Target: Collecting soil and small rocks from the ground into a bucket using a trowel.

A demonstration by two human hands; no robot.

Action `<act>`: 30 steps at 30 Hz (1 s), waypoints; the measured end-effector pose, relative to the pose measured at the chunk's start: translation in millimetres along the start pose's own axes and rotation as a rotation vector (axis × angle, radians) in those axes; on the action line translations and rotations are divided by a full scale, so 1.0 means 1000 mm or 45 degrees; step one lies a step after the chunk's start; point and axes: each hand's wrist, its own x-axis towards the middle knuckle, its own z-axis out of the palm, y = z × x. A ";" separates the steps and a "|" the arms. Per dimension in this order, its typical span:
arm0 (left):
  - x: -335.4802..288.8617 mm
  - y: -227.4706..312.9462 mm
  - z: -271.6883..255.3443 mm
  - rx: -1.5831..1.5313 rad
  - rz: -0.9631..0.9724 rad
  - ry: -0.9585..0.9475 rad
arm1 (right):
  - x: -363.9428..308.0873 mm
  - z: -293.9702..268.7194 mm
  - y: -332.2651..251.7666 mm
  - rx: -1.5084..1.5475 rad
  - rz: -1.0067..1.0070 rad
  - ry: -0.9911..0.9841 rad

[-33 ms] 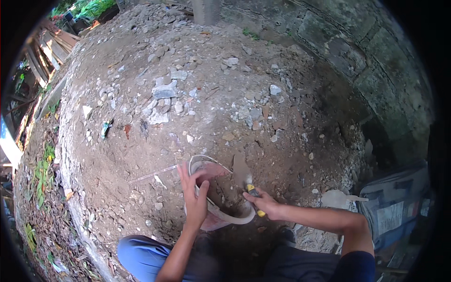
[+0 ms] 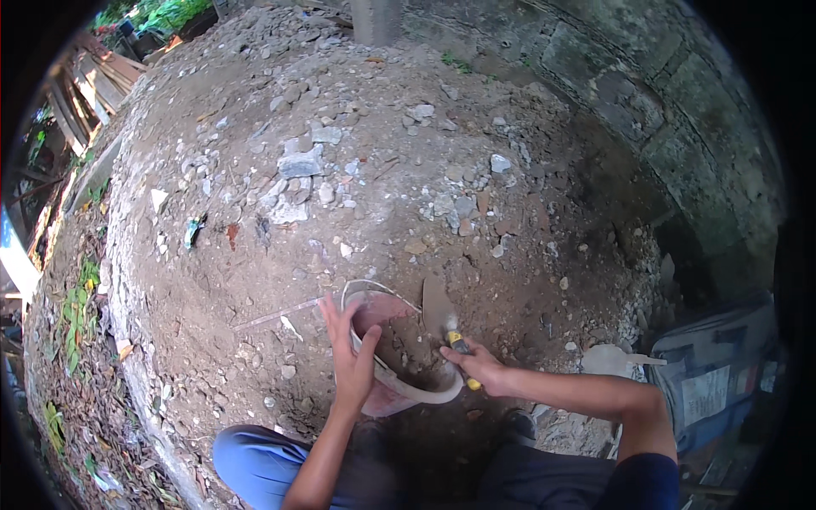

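A pinkish bucket with a pale rim (image 2: 425,396) lies tilted on the dirt in front of me, some soil inside it. My left hand (image 2: 350,353) grips its left side, the thumb over the rim and the fingers spread along the wall. In my right hand (image 2: 478,367) is a trowel (image 2: 437,304), held by its yellow and black handle. The trowel's broad blade lies at the soil just right of the bucket's opening, pointing away from me. Part of the bucket's far wall is hidden by my left hand.
Loose stones and a larger grey chunk of rubble (image 2: 299,164) dot the ground ahead. A thin strip (image 2: 276,316) lies left of the bucket. On the right are a pale flat scraper-like piece (image 2: 608,360), a printed sack (image 2: 710,382) and a block wall (image 2: 697,144).
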 end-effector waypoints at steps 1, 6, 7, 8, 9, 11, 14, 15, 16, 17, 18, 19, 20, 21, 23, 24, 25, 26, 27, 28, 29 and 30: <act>0.002 -0.003 -0.004 -0.030 -0.179 0.035 | 0.004 0.007 -0.004 -0.032 -0.096 0.031; 0.011 -0.011 -0.035 -0.306 -0.530 0.087 | 0.000 0.017 -0.020 -0.503 -0.477 0.182; 0.010 -0.010 -0.039 -0.401 -0.536 0.100 | -0.005 0.019 -0.026 -0.504 -0.484 0.176; 0.008 -0.014 -0.044 -0.394 -0.533 0.103 | -0.017 0.024 -0.036 -0.553 -0.522 0.169; 0.004 -0.018 -0.048 -0.415 -0.495 0.098 | -0.028 0.027 -0.045 -0.601 -0.559 0.163; -0.002 -0.020 -0.051 -0.439 -0.462 0.087 | -0.048 0.022 -0.067 -0.683 -0.553 0.164; -0.010 -0.004 -0.055 -1.049 -0.342 0.239 | -0.057 0.015 -0.070 -0.824 -0.850 0.271; -0.011 -0.009 -0.050 -1.050 -0.351 0.235 | -0.060 0.013 -0.070 -0.875 -1.166 0.379; -0.011 -0.016 -0.048 -0.821 -0.306 0.235 | -0.065 0.013 -0.078 -0.886 -1.104 0.311; -0.012 -0.020 -0.040 -0.608 -0.270 0.219 | -0.061 0.009 -0.077 -0.888 -1.093 0.313; -0.008 -0.022 -0.031 -0.358 -0.296 0.167 | -0.050 0.005 -0.073 -0.881 -1.074 0.351; -0.008 -0.027 -0.021 -0.369 -0.298 0.159 | -0.040 -0.001 -0.069 -0.879 -1.057 0.397; -0.005 -0.035 -0.011 -0.400 -0.293 0.120 | -0.027 -0.003 -0.070 -0.871 -1.111 0.447; -0.002 -0.041 -0.002 -0.432 -0.287 0.083 | -0.018 -0.005 -0.072 -0.878 -1.115 0.456; 0.003 -0.047 0.011 -0.358 -0.260 0.134 | -0.002 -0.004 -0.085 -0.719 -0.959 0.447; 0.003 -0.047 0.018 -0.289 -0.241 0.186 | 0.001 -0.003 -0.095 -0.681 -0.981 0.449; 0.005 -0.043 0.024 -0.222 -0.222 0.236 | 0.003 -0.004 -0.100 -0.691 -0.983 0.452; 0.007 -0.039 0.031 -0.232 -0.222 0.240 | 0.009 -0.007 -0.102 -0.731 -0.992 0.512; 0.011 -0.034 0.038 -0.267 -0.244 0.313 | 0.016 -0.011 -0.102 -0.771 -1.002 0.573; 0.015 -0.030 0.040 -0.299 -0.271 0.379 | 0.016 -0.010 -0.108 -0.889 -1.035 0.597; 0.021 -0.029 0.042 -0.307 -0.276 0.375 | 0.014 -0.011 -0.113 -0.896 -1.029 0.602; 0.029 -0.030 0.044 -0.600 -0.334 0.462 | 0.013 -0.014 -0.121 -0.593 -0.733 0.421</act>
